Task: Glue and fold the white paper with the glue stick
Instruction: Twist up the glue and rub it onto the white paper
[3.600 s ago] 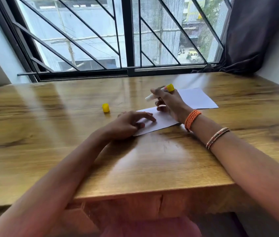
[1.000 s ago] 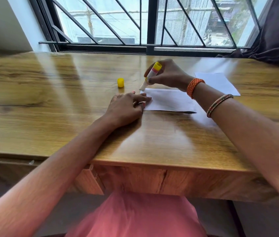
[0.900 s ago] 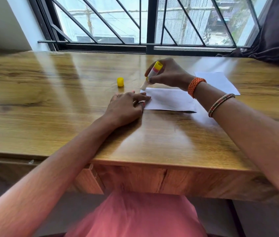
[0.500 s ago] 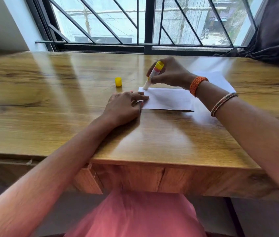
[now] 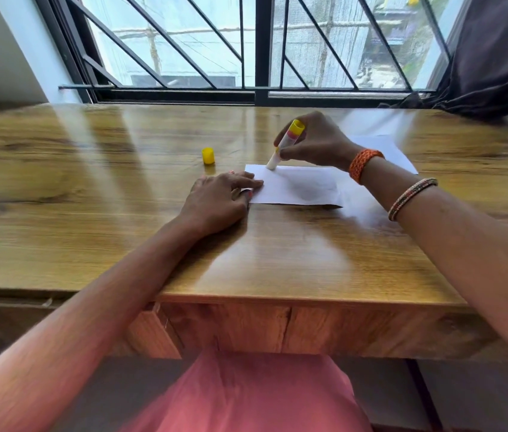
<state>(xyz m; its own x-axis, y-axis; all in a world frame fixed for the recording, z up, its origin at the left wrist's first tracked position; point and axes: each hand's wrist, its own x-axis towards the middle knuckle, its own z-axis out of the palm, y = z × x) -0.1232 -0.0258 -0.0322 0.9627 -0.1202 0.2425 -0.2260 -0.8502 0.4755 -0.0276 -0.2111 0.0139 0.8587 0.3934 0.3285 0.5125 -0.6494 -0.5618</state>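
1. While the left hand point(image 5: 220, 201) presses flat on the white paper's point(image 5: 296, 190) left edge at frame centre, the right hand point(image 5: 315, 141) pinches the tilted glue stick point(image 5: 285, 145), tip on the paper's far left corner.
2. Left of the stick, a yellow cap point(image 5: 208, 156) stands apart; a second sheet point(image 5: 393, 151) lies behind the right wrist.
3. Bare wooden table point(image 5: 75, 198) spreads left and toward the near edge.

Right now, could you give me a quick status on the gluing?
Left hand pressing white paper flat. Right hand gripping glue stick, tip on paper's far edge. Cap aside.
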